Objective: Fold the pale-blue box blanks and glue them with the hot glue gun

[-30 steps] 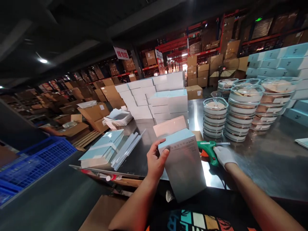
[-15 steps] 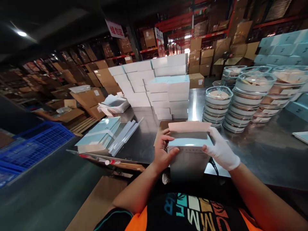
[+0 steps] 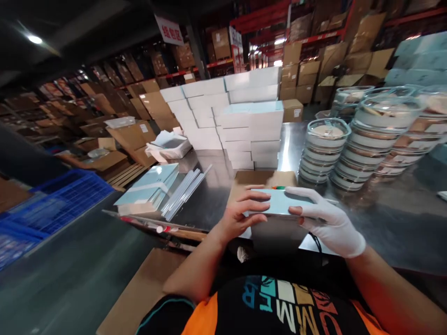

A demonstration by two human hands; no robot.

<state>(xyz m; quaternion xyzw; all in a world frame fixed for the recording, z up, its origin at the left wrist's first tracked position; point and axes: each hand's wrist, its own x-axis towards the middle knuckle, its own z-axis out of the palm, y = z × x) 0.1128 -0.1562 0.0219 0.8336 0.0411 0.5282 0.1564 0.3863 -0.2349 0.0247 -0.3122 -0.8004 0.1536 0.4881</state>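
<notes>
A small box with a light-blue top (image 3: pixel 281 201) and a whitish front in shadow stands upright at the near edge of the metal table. My bare left hand (image 3: pixel 246 209) grips its left end, fingers over the top. On the other end, my right hand (image 3: pixel 324 216), in a white glove with bare thumb tip, holds the box with fingers along the far top edge and thumb on the near side. The box's top looks closed. Behind it lies a brown cardboard piece (image 3: pixel 240 184), with a small green-and-orange item (image 3: pixel 278 188) partly hidden by the box.
Stacked white boxes (image 3: pixel 251 121) rise beyond my hands. Stacks of round clear-lidded containers (image 3: pixel 324 149) stand to the right. Leftward lie clear plastic strips (image 3: pixel 183 193), a banded light-blue stack (image 3: pixel 150 186) and a white basket (image 3: pixel 171 149). A blue crate (image 3: pixel 66 204) sits past the table's left edge.
The raised pale flap has gone down, and the box's light-blue top now shows flat. Both hands have moved onto the top, the left fingers now lying across it.
</notes>
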